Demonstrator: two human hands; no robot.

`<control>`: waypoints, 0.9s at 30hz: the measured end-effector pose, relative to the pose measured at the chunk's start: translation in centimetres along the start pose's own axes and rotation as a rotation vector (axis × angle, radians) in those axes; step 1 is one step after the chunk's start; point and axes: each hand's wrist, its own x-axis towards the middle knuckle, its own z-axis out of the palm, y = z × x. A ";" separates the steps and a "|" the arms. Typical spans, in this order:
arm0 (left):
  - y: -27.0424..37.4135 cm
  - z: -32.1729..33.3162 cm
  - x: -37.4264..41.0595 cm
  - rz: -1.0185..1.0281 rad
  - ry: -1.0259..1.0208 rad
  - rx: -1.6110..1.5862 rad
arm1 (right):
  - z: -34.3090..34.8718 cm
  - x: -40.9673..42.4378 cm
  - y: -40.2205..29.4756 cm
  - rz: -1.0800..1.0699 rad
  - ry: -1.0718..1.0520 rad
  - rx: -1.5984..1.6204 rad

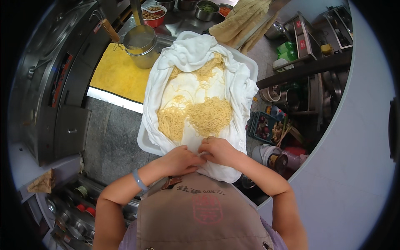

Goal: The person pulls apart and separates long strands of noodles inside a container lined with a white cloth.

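Note:
A white plastic tub (145, 141) in front of me is lined with a bunched white cloth (239, 84). Two mounds of thin yellow noodles, a left one (171, 122) and a larger right one (210, 116), lie on the cloth. More noodles (210, 68) rest at the far end, partly under a fold. My left hand (182, 161) and my right hand (217, 150) are close together at the tub's near side, fingers curled onto the cloth just below the right mound. Some fingertips are hidden in the folds.
Left of the tub, a steel strainer pot (145, 59) stands by a yellow mat (120, 75). Behind are a red-and-white bowl (154, 22), steel basins (207, 15) and a tan towel (240, 25). A vegetable crate (257, 137), lidded buckets (265, 154) and a pale counter (350, 193) are at right.

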 end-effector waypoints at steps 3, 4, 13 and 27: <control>-0.9 1.5 0.6 -0.080 -0.076 -0.039 | -0.6 0.1 1.1 0.161 -0.017 -0.079; -1.3 2.0 0.5 -0.062 -0.039 -0.079 | -1.6 0.4 1.2 0.196 0.027 -0.115; -1.3 1.0 0.7 -0.082 -0.073 -0.280 | -0.6 8.9 2.7 -0.110 0.492 -0.365; -2.7 -3.6 3.6 -0.334 0.308 -0.518 | -6.2 4.2 6.0 0.204 0.754 -0.113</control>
